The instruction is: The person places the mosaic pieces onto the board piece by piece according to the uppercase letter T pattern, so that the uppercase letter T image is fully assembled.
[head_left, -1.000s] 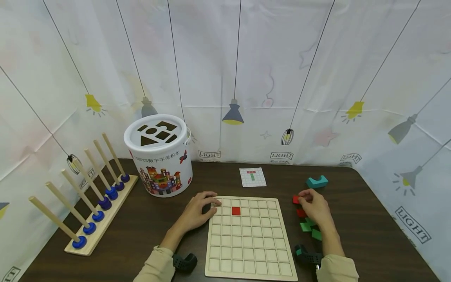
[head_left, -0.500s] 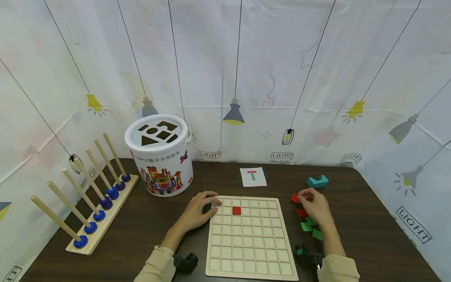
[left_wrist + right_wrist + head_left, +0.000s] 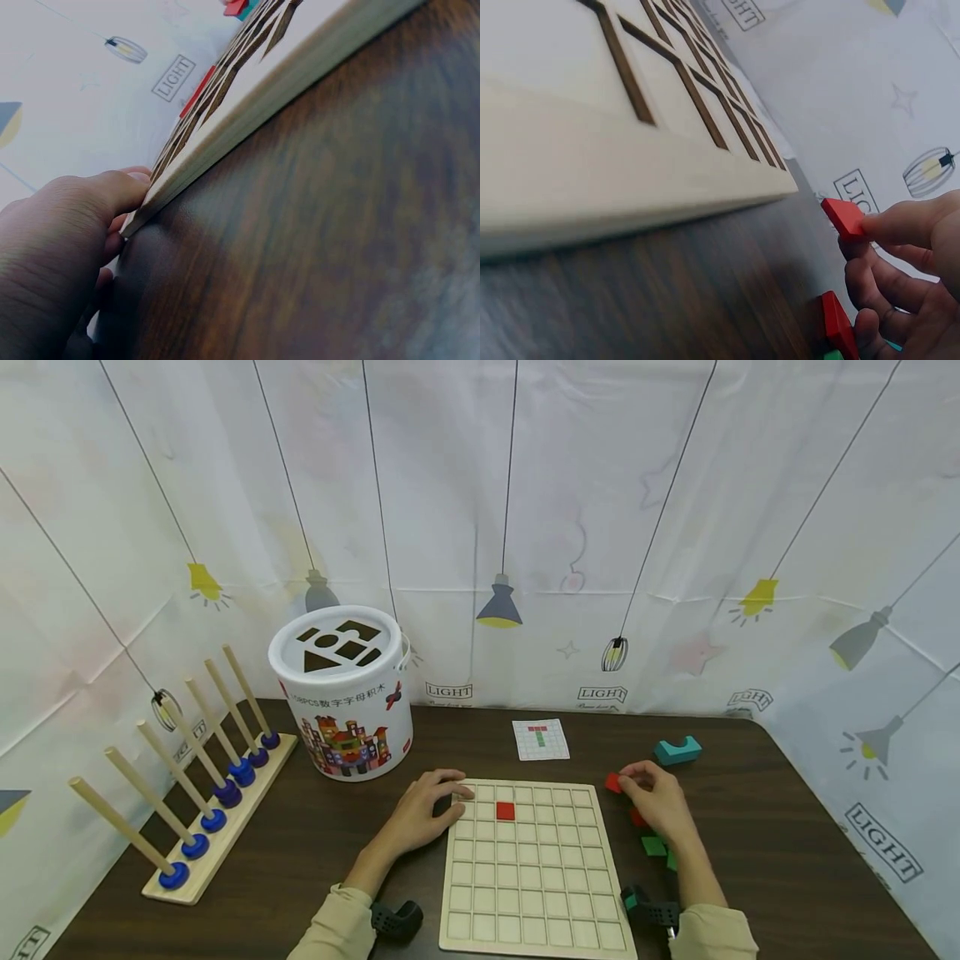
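Observation:
At the right of the head view, my right hand (image 3: 663, 802) pinches a red square tile (image 3: 613, 782) between thumb and fingers, just off the board's far right corner. The right wrist view shows this tile tilted, above the tabletop. Below the hand lie another red tile (image 3: 838, 324), partly covered by fingers, and green tiles (image 3: 654, 846). My left hand (image 3: 422, 811) holds the far left corner of a wooden grid board (image 3: 525, 865), its thumb (image 3: 120, 192) against the edge. One red tile (image 3: 506, 811) sits in a square of the board's second row.
Behind the board lies a printed card (image 3: 542, 740) with a red and green T. A teal arch block (image 3: 677, 750) stands at the far right. To the left are a white bucket (image 3: 341, 693) with a shape-hole lid and a peg rack (image 3: 217, 839) with blue rings.
My right hand has lifted the red tile from the group at the right and moved it left toward the board. My left hand stays at the board's corner.

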The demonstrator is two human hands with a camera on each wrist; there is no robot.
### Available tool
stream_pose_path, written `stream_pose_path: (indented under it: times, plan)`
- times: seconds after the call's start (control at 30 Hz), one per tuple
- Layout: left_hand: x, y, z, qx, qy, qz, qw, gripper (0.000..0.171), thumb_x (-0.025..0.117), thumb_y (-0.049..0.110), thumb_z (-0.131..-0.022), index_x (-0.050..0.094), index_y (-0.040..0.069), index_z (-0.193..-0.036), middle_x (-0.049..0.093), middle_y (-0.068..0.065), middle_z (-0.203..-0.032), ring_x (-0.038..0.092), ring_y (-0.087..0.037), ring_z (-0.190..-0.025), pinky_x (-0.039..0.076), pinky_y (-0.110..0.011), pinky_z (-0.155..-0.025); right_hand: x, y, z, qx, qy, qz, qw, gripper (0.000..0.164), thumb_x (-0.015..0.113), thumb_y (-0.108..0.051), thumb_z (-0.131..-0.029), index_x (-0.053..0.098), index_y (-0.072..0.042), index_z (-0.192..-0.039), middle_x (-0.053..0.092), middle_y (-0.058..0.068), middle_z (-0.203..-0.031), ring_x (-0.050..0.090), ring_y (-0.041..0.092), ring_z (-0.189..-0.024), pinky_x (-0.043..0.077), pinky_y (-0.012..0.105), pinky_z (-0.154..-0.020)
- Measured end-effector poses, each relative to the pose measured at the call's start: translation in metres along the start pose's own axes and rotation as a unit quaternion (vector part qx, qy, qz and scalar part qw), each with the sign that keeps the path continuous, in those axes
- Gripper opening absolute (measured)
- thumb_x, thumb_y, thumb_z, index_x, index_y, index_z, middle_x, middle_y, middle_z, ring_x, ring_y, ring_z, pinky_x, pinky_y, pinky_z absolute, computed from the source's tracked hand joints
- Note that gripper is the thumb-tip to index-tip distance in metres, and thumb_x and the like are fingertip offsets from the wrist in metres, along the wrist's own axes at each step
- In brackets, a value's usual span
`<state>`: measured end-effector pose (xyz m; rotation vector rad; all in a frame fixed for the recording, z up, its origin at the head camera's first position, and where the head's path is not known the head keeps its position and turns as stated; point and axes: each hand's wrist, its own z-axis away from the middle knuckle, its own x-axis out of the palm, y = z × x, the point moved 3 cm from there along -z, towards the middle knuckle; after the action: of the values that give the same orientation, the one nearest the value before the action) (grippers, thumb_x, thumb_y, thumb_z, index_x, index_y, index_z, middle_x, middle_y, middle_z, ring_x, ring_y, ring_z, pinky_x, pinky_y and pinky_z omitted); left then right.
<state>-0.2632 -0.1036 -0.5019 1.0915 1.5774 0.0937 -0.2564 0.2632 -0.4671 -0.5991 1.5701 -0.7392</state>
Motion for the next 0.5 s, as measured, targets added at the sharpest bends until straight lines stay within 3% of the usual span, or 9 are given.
stream_pose_path:
  times: [0.5]
  plan:
    - [0.000,-0.001,0.000,-0.007,-0.005,0.000,1.0000,0.020,0.060,0.026,-0.093,0.068,0.025,-0.111,0.052,-0.004,-0.134,0.046,-0.029,-0.124,0.034,-0.057,-0.100,0.013,-0.021,0.000,-0.045,-0.008,0.002,0.999,0.022,0.057,-0.019,-0.095,0.060,-0.003,-0.109,0.065,0.015,-0.104,0.058,0.025,-0.094,0.048,0.035,-0.081]
